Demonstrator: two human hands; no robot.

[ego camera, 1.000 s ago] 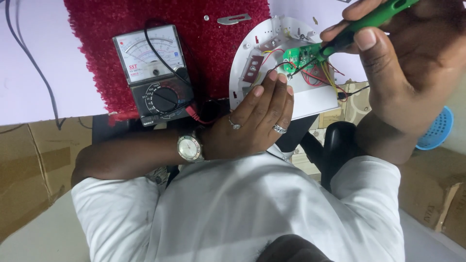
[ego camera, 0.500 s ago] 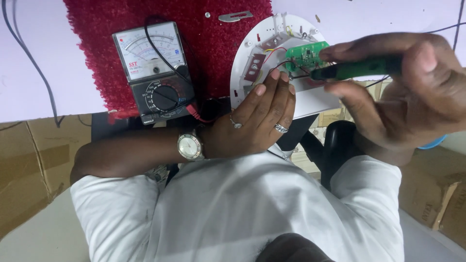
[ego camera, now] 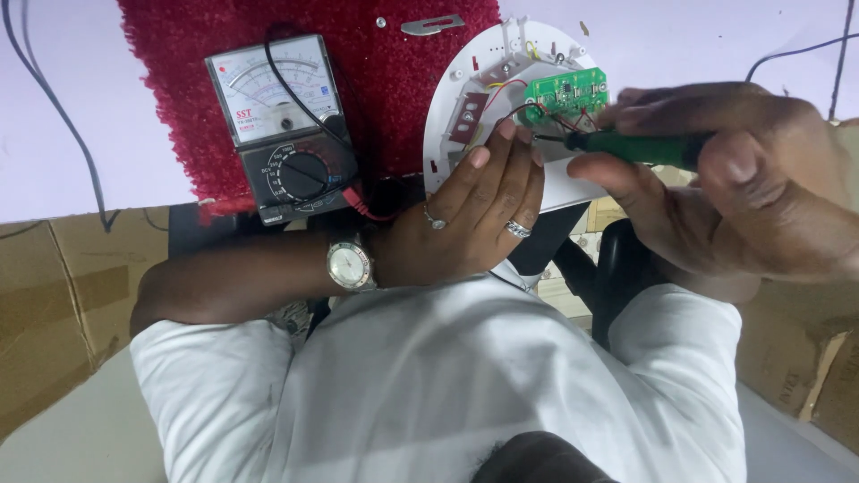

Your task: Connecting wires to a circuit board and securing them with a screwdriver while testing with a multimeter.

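White round plastic housing: a smooth disc-shaped shell, open side up, lying half on the red mat and overhanging the near edge of the surface; clips and screw posts ring its rim.

Green circuit board: small rectangular board, matte, studded with tiny parts, seated in the far right of the housing. Thin red, yellow and black wires run from it across the housing.

Left hand: laid flat on the near edge of the housing, fingers straight and pressed together, tips just short of the board. Two metal rings on the fingers; a round-faced wristwatch with a metal band at the wrist.

Right hand: right of the housing, fingers pinching a screwdriver with a smooth green handle; the dark shaft lies level, its tip at the near edge of the board.

Analogue multimeter: rectangular, white dial face above a black rotary selector, left of the housing, with black and red leads plugged in.

Red mat: coarse, shaggy pile, under the meter and the housing's left part.

Metal clip: flat, grey, on the mat beyond the housing.

Pale surface: smooth, matte.
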